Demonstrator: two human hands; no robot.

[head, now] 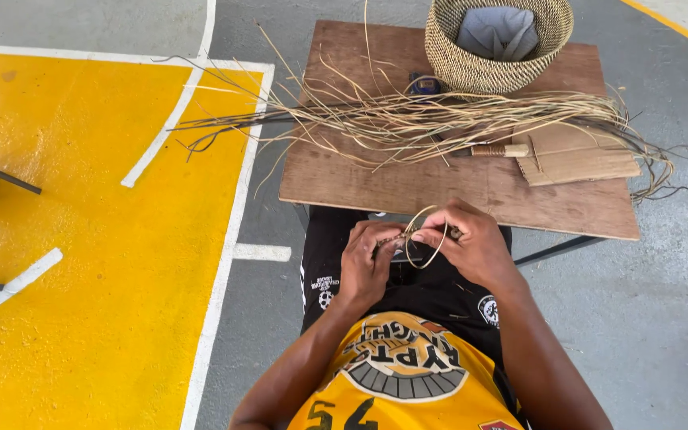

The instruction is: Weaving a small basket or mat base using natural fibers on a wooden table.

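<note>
Both hands meet over my lap, just below the near edge of a brown wooden board [408,187]. My left hand [366,259] pinches the small woven start of a straw piece [398,239]. My right hand [471,239] grips a thin pale straw strand [431,243] that curls in a loop between the two hands. A long bundle of dry straw strands [439,115] lies across the board, spreading out past its left edge.
A round woven basket [479,68] with grey cloth inside stands at the board's far right. A folded cardboard piece [575,155] and a wooden-handled tool [495,150] lie beside the bundle. Yellow painted floor [97,239] with white lines spreads to the left.
</note>
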